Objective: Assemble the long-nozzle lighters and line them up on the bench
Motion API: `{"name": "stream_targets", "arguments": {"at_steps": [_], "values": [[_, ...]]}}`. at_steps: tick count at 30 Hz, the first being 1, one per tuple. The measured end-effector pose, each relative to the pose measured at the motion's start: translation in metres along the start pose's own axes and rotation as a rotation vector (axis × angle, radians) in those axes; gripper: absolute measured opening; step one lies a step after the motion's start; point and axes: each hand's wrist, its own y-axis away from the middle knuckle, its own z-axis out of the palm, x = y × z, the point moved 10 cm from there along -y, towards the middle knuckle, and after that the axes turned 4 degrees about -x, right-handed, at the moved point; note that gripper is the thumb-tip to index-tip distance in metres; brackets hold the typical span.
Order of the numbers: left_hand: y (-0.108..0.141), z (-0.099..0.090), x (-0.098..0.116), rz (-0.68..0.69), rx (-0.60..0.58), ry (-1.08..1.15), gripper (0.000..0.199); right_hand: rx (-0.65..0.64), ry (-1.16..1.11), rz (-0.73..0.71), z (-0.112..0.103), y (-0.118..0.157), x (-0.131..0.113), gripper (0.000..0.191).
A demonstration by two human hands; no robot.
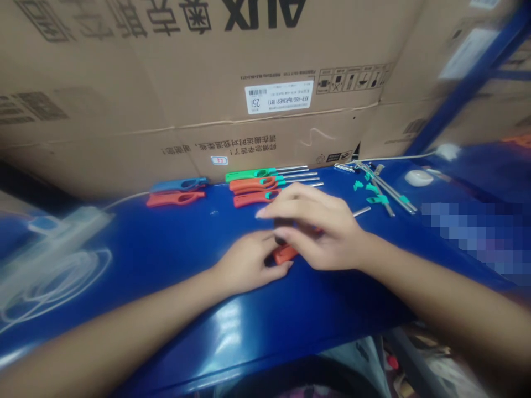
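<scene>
An orange long-nosed lighter point(285, 254) lies between my hands near the middle of the blue table, partly hidden by them. My left hand point(248, 262) pinches its handle end between thumb and fingers. Over its body arches my right hand point(321, 226), thumb and forefinger apart; whether it touches the lighter I cannot tell. A metal tube point(362, 211) sticks out past the right hand. Behind, a green lighter point(244, 175), an orange lighter point(249, 184) and a red lighter point(251, 199) lie side by side, tubes pointing right.
Blue and red lighter handles point(176, 199) without visible tubes lie back left. Loose metal tubes point(388, 190) and green plastic pieces point(371, 188) are back right, near a white mouse point(418, 177). A power strip point(62, 237) and coiled cable stand left. A large cardboard box point(199, 99) walls the back.
</scene>
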Motion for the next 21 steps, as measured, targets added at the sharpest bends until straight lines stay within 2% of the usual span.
{"name": "stream_targets", "arguments": {"at_steps": [2,3,6,8,11,13,15,18,19,21], "values": [[0.000,0.001,-0.002,-0.025,-0.013,-0.010,0.012,0.052,0.135,-0.040,-0.005,0.002,-0.003,0.017],[0.000,0.001,-0.002,-0.027,-0.010,-0.013,0.012,0.030,0.161,-0.047,-0.004,0.002,-0.003,0.020],[0.001,-0.001,-0.001,0.002,0.016,-0.020,0.015,-0.152,0.020,0.025,0.011,0.001,0.006,0.032],[0.001,-0.001,0.001,0.015,0.016,-0.027,0.015,-0.201,-0.105,0.092,0.015,0.000,0.012,0.035],[0.000,0.001,-0.001,-0.012,-0.015,-0.036,0.013,-0.076,-0.066,0.057,0.004,-0.001,0.012,0.021],[0.000,0.002,-0.002,-0.026,-0.028,-0.041,0.013,-0.009,0.024,0.005,-0.002,0.001,0.008,0.023],[0.000,0.001,-0.001,-0.015,-0.020,-0.044,0.015,-0.032,0.003,-0.007,0.000,0.001,0.008,0.028],[0.000,0.001,0.001,0.010,-0.011,-0.036,0.017,-0.137,-0.226,0.059,0.010,-0.001,0.011,0.038],[0.000,0.001,0.000,0.008,-0.017,-0.035,0.017,-0.138,-0.281,0.079,0.011,-0.002,0.012,0.037],[0.000,0.003,-0.002,-0.013,-0.036,-0.044,0.016,-0.051,-0.257,0.073,0.003,-0.002,0.012,0.026]]}}
